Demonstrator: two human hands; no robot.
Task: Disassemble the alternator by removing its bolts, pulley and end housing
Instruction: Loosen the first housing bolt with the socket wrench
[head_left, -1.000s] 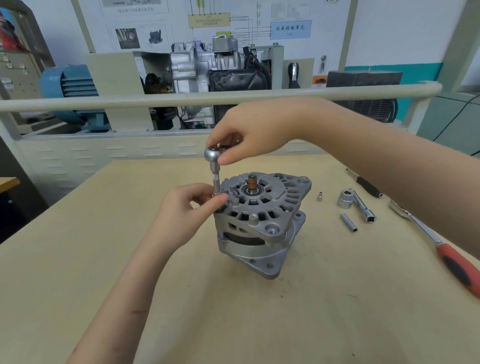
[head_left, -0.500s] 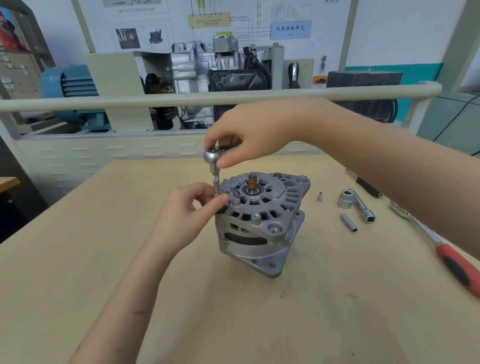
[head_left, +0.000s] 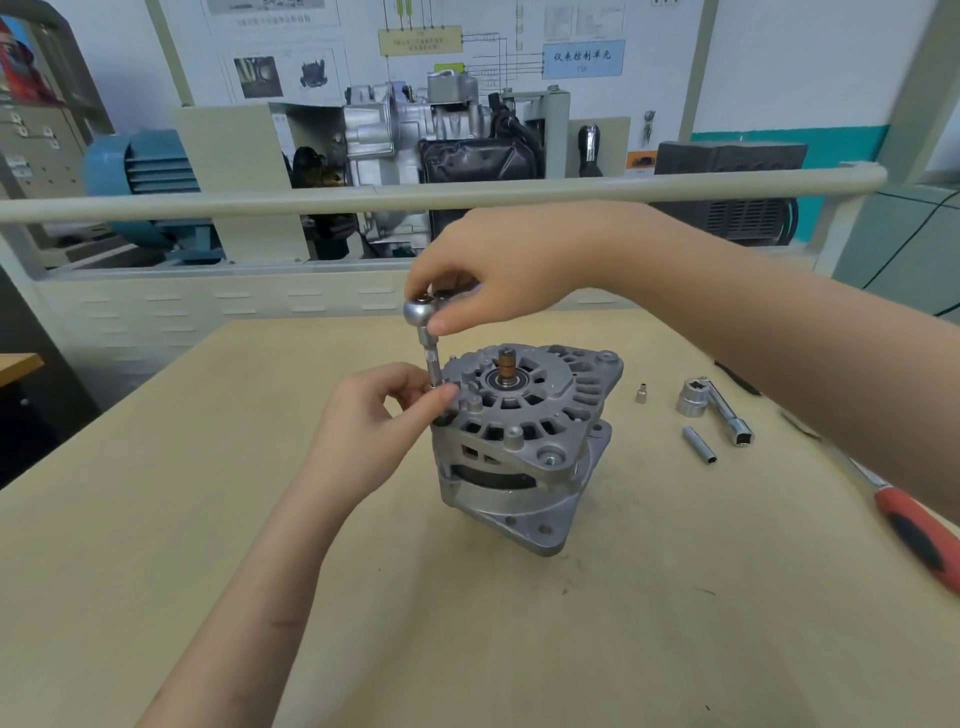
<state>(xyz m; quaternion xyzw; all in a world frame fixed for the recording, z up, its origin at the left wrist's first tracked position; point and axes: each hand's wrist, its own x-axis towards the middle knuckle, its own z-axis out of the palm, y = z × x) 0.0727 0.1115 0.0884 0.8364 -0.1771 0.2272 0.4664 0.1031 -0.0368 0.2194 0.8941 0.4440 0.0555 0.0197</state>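
A grey alternator (head_left: 524, 441) stands on the tan table (head_left: 467, 623) with its slotted end housing up and a bare shaft (head_left: 506, 366) sticking out of the middle. A small ratchet with a socket extension (head_left: 428, 345) stands upright on a bolt at the housing's left rim. My right hand (head_left: 498, 265) grips the ratchet head from above. My left hand (head_left: 374, 415) pinches the lower end of the extension against the housing. The bolt under the socket is hidden.
To the right of the alternator lie a small socket (head_left: 642, 392), a large socket (head_left: 692, 399) on a T-bar, a long thin socket (head_left: 700, 444) and a red-handled ratchet (head_left: 914, 535). A rail (head_left: 311, 197) and engine display stand behind the table.
The ratchet head and my right hand have turned slightly; the alternator has rocked a little under them. My left hand stays pinched at the extension's base.
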